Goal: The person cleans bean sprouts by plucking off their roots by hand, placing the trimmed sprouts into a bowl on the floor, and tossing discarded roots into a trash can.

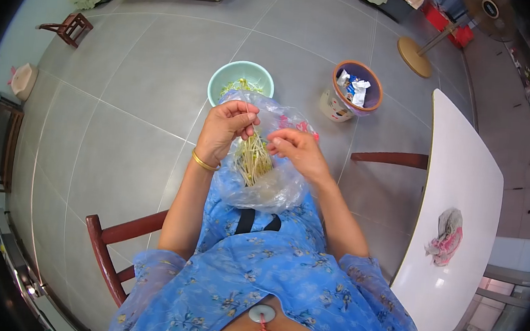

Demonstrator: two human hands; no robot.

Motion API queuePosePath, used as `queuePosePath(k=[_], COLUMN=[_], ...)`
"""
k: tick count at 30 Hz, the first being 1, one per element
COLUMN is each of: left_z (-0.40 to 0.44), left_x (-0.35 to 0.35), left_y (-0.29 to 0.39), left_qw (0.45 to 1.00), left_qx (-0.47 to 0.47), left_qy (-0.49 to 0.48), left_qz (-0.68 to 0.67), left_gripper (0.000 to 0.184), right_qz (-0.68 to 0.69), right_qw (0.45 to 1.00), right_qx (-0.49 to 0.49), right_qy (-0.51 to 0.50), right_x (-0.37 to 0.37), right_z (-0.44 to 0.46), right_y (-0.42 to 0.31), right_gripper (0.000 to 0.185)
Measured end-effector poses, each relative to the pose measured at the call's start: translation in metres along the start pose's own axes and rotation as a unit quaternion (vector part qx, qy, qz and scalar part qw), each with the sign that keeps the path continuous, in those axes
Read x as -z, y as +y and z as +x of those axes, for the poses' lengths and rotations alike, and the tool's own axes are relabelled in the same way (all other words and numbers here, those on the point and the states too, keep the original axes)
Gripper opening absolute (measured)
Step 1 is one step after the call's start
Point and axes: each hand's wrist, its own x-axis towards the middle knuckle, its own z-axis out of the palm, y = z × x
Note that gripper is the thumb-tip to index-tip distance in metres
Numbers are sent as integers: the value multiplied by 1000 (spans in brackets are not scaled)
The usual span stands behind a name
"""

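Observation:
A clear plastic bag (275, 195) lies spread on my lap, with a bundle of bean sprouts (253, 159) in it. Above the sprouts, my left hand (226, 130) is closed in a pinch on a thin pale bean sprout (249, 110). My right hand (299, 154) is to the right of the bundle, thumb and forefinger drawn together; what they hold, if anything, is too small to make out. Just beyond the bag, a mint-green bowl (221, 80) on the floor contains more sprouts.
A waste bin (338, 109) with wrappers inside stands ahead on the right. The white table (467, 164) at my right bears a crumpled cloth (446, 237). A wooden chair (106, 252) is at my left, a small stool (70, 27) further off, and a fan base (414, 57) far right.

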Motion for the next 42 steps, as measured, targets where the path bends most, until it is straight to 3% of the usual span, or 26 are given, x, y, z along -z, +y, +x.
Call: queuePosePath(k=[1,3,10,16,18,22,24,25,26,27,28,30,31,33,37,39,42], left_z=[0,0,-10,-22,-24,-28,-21,-17,-12,-8,-7,-6,-3,4,8,1,-10], left_x=[3,7,6,3,3,14,29,28,24,19,11,1,1,1,6,9,6], left_y=[-1,-4,-14,-17,-17,-10,-24,-36,-51,-64,-71,-83,-88,-96,-94,-80,-54], left_qw=[1000,999,998,992,981,979,999,999,978,898,898,695,694,626,630,721,752], left_qx=[-2,-14,-46,-115,-172,-106,-11,-11,-62,-109,-109,-136,-137,-123,-124,-128,-134], left_qy=[3,21,46,47,73,64,21,22,5,-11,-10,-6,-6,-26,-26,22,37], left_qz=[0,-31,-8,0,-54,-160,-39,-39,200,426,426,706,707,769,766,681,644], left_gripper=[11,12,13,18,20,21,21,21,19,18,18,15,15,10,8,9,11], right_qz=[0,88,132,115,366,384,383,383,392,400,400,395,395,382,387,390,404], right_qw=[1000,990,978,988,918,910,914,914,909,904,904,907,907,914,911,911,906], right_qx=[0,-105,-142,-104,-119,-137,-133,-133,-142,-151,-151,-142,-140,-133,-137,-132,-124], right_qy=[-4,-46,-73,17,91,80,13,12,20,29,28,36,35,20,26,28,16], right_x=[-6,-13,-16,-14,-6,2,8,7,7,7,7,7,7,9,14,17,21], right_z=[2,3,8,11,13,8,10,10,11,11,11,11,11,9,1,-1,-5], right_y=[-1,-6,2,26,33,34,42,41,39,39,39,38,38,37,34,35,36], right_gripper=[21,22,17,8,7,10,14,14,14,15,15,14,14,15,14,15,16])
